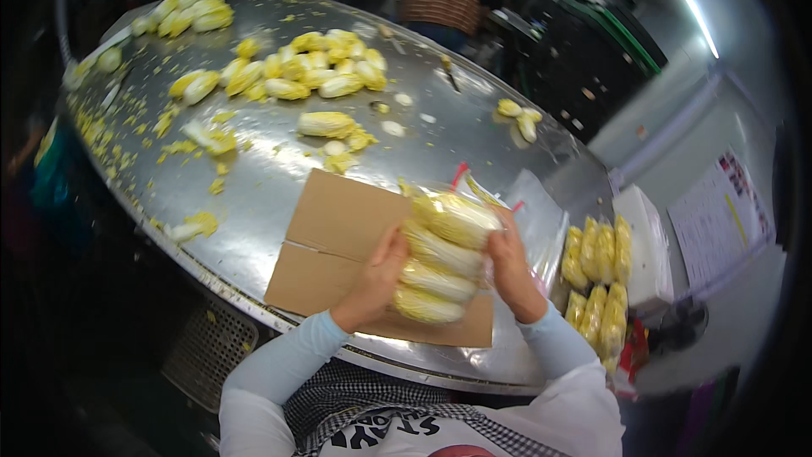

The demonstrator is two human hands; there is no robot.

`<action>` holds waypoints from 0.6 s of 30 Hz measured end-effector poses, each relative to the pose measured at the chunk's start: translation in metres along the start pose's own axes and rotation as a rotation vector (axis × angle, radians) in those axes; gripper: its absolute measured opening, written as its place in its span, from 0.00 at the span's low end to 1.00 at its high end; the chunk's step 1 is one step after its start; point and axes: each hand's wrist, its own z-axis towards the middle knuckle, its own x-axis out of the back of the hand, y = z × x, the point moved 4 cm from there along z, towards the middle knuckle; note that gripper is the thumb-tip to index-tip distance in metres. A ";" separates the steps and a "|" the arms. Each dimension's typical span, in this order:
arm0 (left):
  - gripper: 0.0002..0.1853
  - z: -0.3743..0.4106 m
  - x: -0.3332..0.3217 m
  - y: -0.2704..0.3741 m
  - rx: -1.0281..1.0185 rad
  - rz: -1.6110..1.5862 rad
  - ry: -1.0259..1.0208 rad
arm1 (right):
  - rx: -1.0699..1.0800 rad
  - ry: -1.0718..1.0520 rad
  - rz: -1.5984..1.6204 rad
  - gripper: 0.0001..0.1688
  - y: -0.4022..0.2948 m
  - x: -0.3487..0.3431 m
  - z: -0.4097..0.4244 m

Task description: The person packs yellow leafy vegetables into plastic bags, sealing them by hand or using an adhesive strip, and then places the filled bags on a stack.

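Between my two hands is a clear plastic bag of several napa cabbage hearts [441, 257], stacked side by side. My left hand [380, 270] grips its left side, and my right hand [512, 263] clasps its right side. Under the bag lies a flat piece of brown cardboard [330, 254] on the steel table [266, 171]. Clear plastic bags [536, 216] lie just beyond my right hand, near a packet with a red edge [472, 184]. The undersides of the held cabbages are hidden.
Loose cabbage hearts [317, 66] and leaf scraps cover the table's far and left parts. Two knives [450, 72] [391, 38] lie near the far edge. Bagged cabbages [596, 251] stand at right by a white foam box [644, 244]. A plastic crate [212, 336] sits below left; people stand beyond the table.
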 end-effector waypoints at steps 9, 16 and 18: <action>0.53 -0.033 -0.080 0.006 -0.325 0.611 0.031 | 0.170 0.286 0.147 0.28 0.036 0.008 -0.029; 0.57 -0.048 -0.178 -0.004 -0.440 0.833 -0.205 | 0.223 0.578 0.058 0.28 0.052 0.086 -0.093; 0.57 -0.042 -0.199 -0.011 -0.347 0.681 -0.359 | 0.070 0.550 -0.036 0.28 0.056 0.133 -0.107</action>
